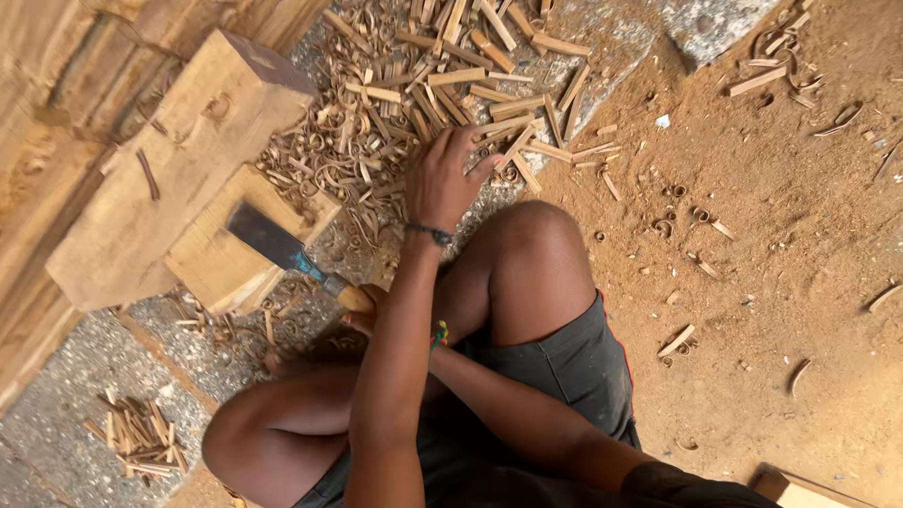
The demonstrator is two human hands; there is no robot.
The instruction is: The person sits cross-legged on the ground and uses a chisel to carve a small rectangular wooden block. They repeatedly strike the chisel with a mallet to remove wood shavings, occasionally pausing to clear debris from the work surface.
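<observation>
- We see the left hand (447,179) reach into the wood sticks (466,83) on the floor, fingers spread apart.
- The right hand (365,309) is wrapped around the chopping knife (283,248), its blade resting on the wood block (231,257).

Sandy ground (772,273) on the right is mostly open; wood block (169,184) blocks the left, stick pile (445,74) clutters the far middle.

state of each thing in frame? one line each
left hand: reaching into the wood sticks, fingers spread
right hand: closed on the knife handle
broad-bladed knife: blade resting on the wooden block
wooden block: lying on the ground
wood sticks: loose pile among curled shavings
</observation>
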